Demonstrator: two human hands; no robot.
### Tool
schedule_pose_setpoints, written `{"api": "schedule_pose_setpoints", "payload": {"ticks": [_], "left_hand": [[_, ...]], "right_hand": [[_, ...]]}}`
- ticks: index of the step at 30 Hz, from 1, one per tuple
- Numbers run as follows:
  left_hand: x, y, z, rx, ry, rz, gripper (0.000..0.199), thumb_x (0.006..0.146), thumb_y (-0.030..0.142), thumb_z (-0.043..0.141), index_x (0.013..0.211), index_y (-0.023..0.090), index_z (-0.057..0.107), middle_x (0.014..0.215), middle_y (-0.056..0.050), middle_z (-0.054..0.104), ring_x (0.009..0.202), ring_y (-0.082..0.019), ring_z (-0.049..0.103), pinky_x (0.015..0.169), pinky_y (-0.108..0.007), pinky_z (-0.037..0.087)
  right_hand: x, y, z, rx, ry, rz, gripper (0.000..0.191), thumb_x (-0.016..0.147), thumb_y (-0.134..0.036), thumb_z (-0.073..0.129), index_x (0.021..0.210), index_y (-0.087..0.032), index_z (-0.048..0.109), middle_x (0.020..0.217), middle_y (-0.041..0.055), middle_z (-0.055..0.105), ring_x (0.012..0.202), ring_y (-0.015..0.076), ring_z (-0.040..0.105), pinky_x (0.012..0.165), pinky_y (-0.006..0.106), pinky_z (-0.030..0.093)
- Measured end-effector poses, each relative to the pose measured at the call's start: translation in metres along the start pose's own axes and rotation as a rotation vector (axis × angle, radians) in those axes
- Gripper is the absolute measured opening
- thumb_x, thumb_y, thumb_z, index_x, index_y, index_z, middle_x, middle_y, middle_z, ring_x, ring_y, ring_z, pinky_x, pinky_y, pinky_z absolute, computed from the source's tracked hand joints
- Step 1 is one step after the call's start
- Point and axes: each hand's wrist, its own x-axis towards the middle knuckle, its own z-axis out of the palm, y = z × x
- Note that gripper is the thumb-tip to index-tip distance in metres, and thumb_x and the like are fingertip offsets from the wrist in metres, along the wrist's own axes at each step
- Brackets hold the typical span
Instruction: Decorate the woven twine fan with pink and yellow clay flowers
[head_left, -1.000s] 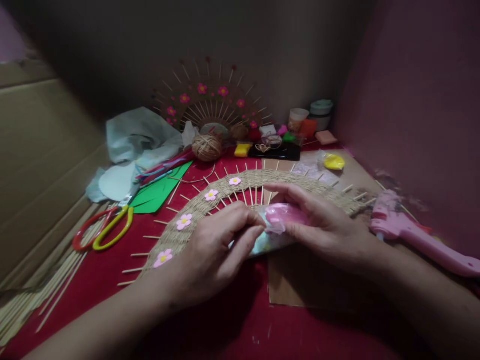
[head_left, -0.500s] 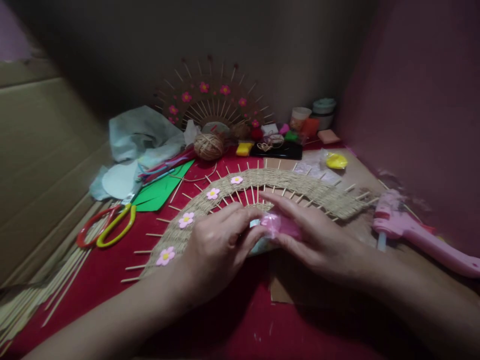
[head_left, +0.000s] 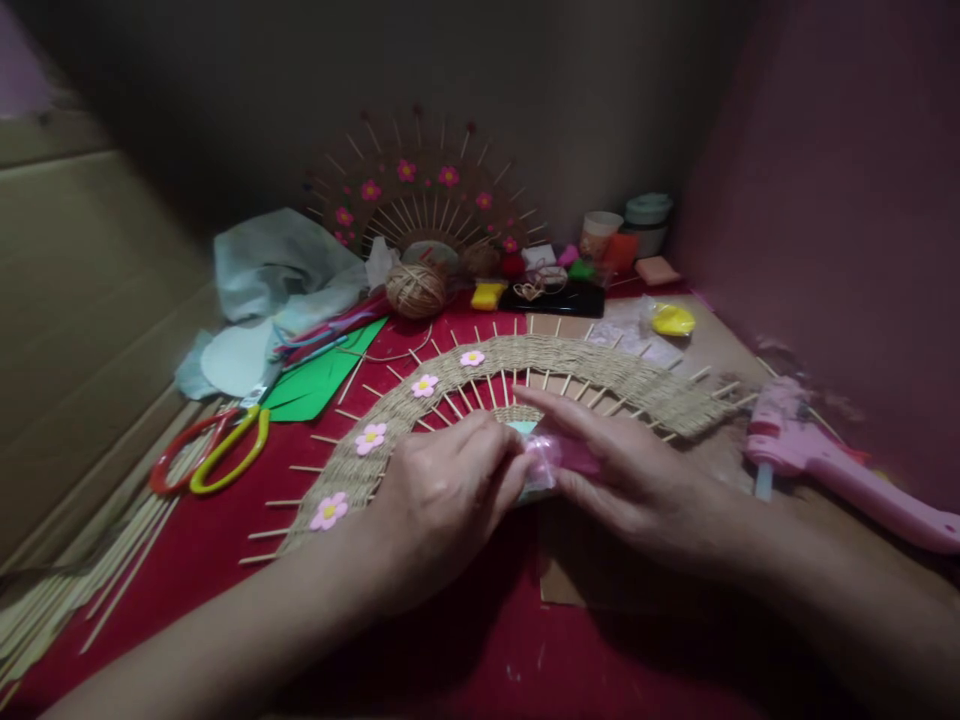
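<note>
Between my hands, above the inner part of the woven fan [head_left: 555,354], is a small clear plastic packet of pink clay [head_left: 541,460]. My left hand [head_left: 457,485] pinches the packet's near-left end, its fingertips curled and partly hidden. My right hand [head_left: 630,470] holds the pink end between thumb and fingers. The fan lies flat, with thin sticks poking out along its arc. Pink flowers with yellow centres, such as one [head_left: 370,438], sit along its left side. A pale green piece [head_left: 523,427] shows just behind the packet.
Red-and-yellow-handled scissors [head_left: 231,455] and thin sticks [head_left: 112,560] lie at the left. A pink glue gun [head_left: 840,465] rests at the right. Behind are a twine ball [head_left: 416,290], a black phone [head_left: 553,299], a yellow clay packet [head_left: 673,320] and a second, flowered fan [head_left: 420,180].
My left fingers have shifted slightly on the packet and closed more tightly, showing more of the pale green piece behind. The view has moved a little; the fan stays in place.
</note>
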Motion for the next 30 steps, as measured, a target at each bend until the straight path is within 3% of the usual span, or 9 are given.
{"api": "schedule_pose_setpoints", "payload": {"ticks": [2,4,7,12,15,20,26,30], "left_hand": [[0.002,0.001,-0.011,-0.400,-0.124,-0.248,0.012,0.084,0.021,0.058,0.074,0.016,0.059,0.064,0.000,0.057,0.056,-0.009,0.051,0.050,-0.020,0.040],[0.003,-0.001,-0.023,-0.896,-0.146,-0.484,0.016,0.083,0.029,0.060,0.071,0.018,0.059,0.053,0.003,0.050,0.042,-0.007,0.043,0.038,-0.016,0.033],[0.007,-0.007,-0.032,-1.320,-0.083,-0.617,0.017,0.076,0.031,0.069,0.069,0.017,0.062,0.052,0.004,0.052,0.036,-0.003,0.041,0.033,-0.012,0.030],[0.012,-0.015,-0.021,-1.411,-0.136,-0.766,0.010,0.078,0.022,0.067,0.074,0.013,0.065,0.061,-0.001,0.063,0.040,-0.006,0.054,0.033,-0.012,0.040],[0.014,-0.017,-0.013,-1.456,-0.177,-0.733,0.007,0.081,0.017,0.063,0.077,0.012,0.065,0.069,-0.004,0.068,0.041,-0.008,0.057,0.033,-0.014,0.044],[0.015,-0.017,-0.009,-1.539,-0.137,-0.670,0.014,0.082,0.007,0.057,0.090,0.010,0.067,0.072,-0.006,0.068,0.051,-0.011,0.063,0.043,-0.017,0.053],[0.014,-0.014,-0.011,-1.509,-0.103,-0.745,0.011,0.081,0.021,0.065,0.079,0.011,0.069,0.057,0.001,0.058,0.037,-0.004,0.051,0.032,-0.011,0.042],[0.015,-0.015,-0.013,-1.487,-0.064,-0.745,0.012,0.074,0.024,0.072,0.073,0.013,0.070,0.050,0.003,0.053,0.036,-0.004,0.046,0.031,-0.012,0.040]], "right_hand": [[0.000,0.002,-0.001,-0.006,-0.001,-0.020,0.052,0.089,-0.018,0.046,0.140,-0.017,0.035,0.129,0.0094,0.056,0.119,0.0189,0.051,0.099,0.033,0.044],[0.002,0.005,-0.001,-0.036,0.006,-0.003,0.052,0.089,-0.017,0.044,0.140,-0.018,0.034,0.128,0.0098,0.056,0.120,0.0202,0.051,0.100,0.036,0.043],[0.004,0.007,-0.001,-0.068,0.001,0.046,0.053,0.088,-0.016,0.044,0.140,-0.016,0.035,0.121,0.0114,0.060,0.117,0.0232,0.052,0.101,0.041,0.042],[0.005,0.006,-0.001,-0.029,0.018,0.041,0.056,0.083,-0.013,0.047,0.138,-0.013,0.038,0.117,0.0125,0.062,0.109,0.0244,0.058,0.096,0.043,0.045],[0.005,0.005,-0.002,0.013,0.034,0.052,0.054,0.083,-0.015,0.047,0.137,-0.011,0.040,0.118,0.0147,0.062,0.112,0.0267,0.056,0.094,0.045,0.047],[0.006,0.003,-0.006,0.031,0.069,0.044,0.050,0.083,-0.014,0.046,0.133,-0.011,0.043,0.128,0.0135,0.058,0.116,0.0240,0.054,0.096,0.041,0.045],[0.007,0.001,-0.008,0.026,0.050,0.078,0.051,0.082,-0.014,0.049,0.133,-0.015,0.044,0.121,0.0105,0.062,0.116,0.0230,0.055,0.098,0.040,0.045],[0.007,0.000,-0.011,0.013,0.107,0.067,0.048,0.081,-0.012,0.049,0.128,-0.015,0.050,0.124,0.0108,0.061,0.115,0.0233,0.055,0.096,0.040,0.047]]}}
